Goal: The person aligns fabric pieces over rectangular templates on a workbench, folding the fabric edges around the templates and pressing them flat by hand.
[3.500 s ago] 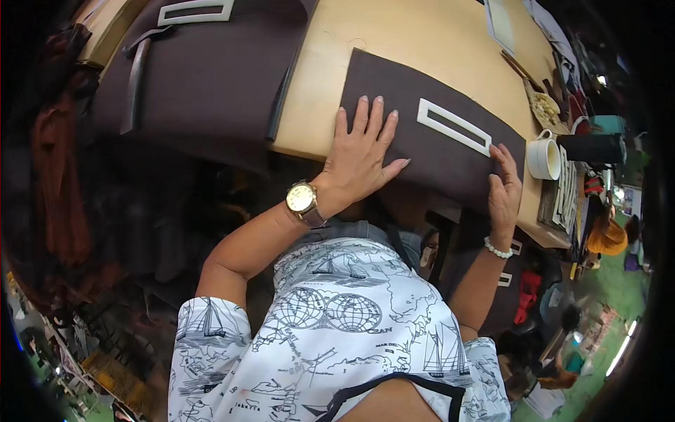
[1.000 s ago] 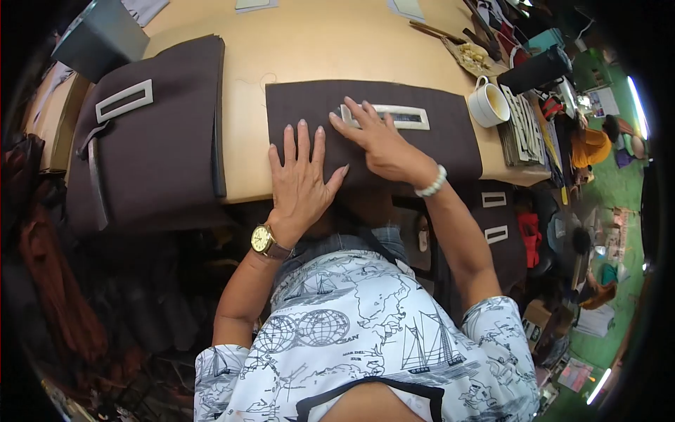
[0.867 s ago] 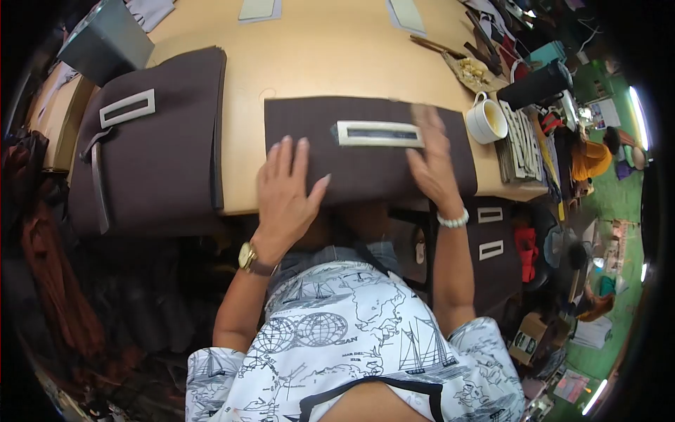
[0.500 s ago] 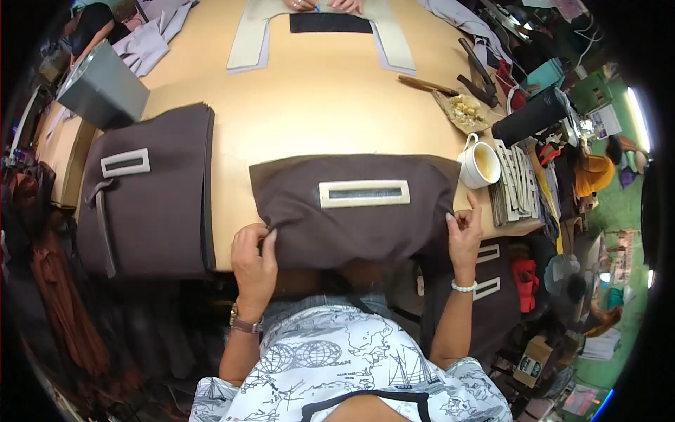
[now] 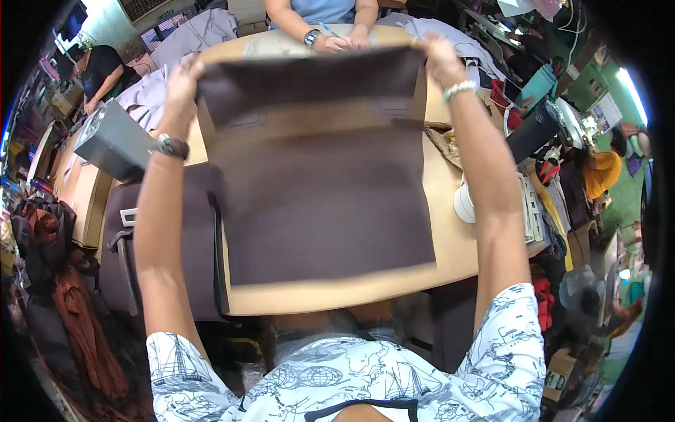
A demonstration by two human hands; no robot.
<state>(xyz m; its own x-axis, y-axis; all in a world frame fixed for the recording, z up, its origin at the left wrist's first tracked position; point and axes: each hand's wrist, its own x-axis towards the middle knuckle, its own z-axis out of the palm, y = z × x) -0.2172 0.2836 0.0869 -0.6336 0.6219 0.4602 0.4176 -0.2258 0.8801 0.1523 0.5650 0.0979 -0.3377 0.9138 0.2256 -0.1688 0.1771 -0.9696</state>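
Note:
A dark brown fabric panel (image 5: 327, 190) hangs stretched between my two raised hands over the table (image 5: 337, 302), smeared by motion. My left hand (image 5: 184, 83) is closed on its far left corner. At the opposite far corner, my right hand (image 5: 441, 62) pinches the cloth. The cream rectangular frame on the panel cannot be seen now. Beside the lower left of the panel lies a stack of brown panels (image 5: 165, 246), with a bent dark metal tool (image 5: 123, 264) on top. A white cup (image 5: 463, 204) stands close to the panel's right edge, partly behind my right forearm.
Across the table, a co-worker's hands (image 5: 344, 41) are near a blue pen. A grey metal tin (image 5: 116, 144) stands at the left, and a black cylinder (image 5: 531, 130) at the right. Cream strips (image 5: 531, 204) are piled near the right edge.
Both hands have moved up and away from my body, lifting the panel off the near edge and spreading it out. The cream frame has gone out of sight.

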